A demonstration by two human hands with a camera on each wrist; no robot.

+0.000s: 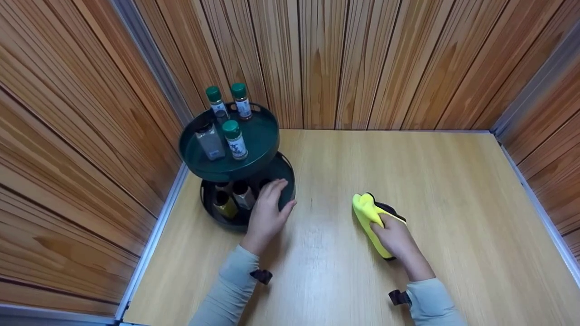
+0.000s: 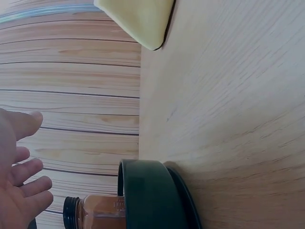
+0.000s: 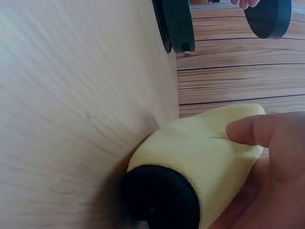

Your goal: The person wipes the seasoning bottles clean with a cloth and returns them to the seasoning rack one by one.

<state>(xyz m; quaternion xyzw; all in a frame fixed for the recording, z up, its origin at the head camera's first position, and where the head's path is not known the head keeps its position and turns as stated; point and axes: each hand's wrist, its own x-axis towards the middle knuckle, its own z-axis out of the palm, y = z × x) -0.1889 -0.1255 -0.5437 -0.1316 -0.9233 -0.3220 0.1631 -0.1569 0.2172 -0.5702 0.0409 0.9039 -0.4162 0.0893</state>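
Note:
My right hand (image 1: 395, 237) grips a bunched bright yellow cloth (image 1: 366, 215) with a dark edge, at the right middle of the table. In the right wrist view the thumb presses into the soft yellow fabric (image 3: 190, 148), and its dark side faces the camera. My left hand (image 1: 266, 213) is over the right front of the lower tray (image 1: 292, 183) of a dark green two-tier rack, fingers extended and thumb spread. Small jars (image 1: 244, 195) stand in that tray near the fingers. In the left wrist view a dark-capped jar (image 2: 102, 212) is close to the hand, which holds nothing.
The upper tray (image 1: 260, 145) carries several spice bottles, some with green caps (image 1: 231, 129), and a dark-capped jar (image 1: 210, 142). The rack stands at the table's left back, beside wood-panelled walls (image 1: 317, 63). Bare wooden tabletop (image 1: 321, 267) lies between the hands.

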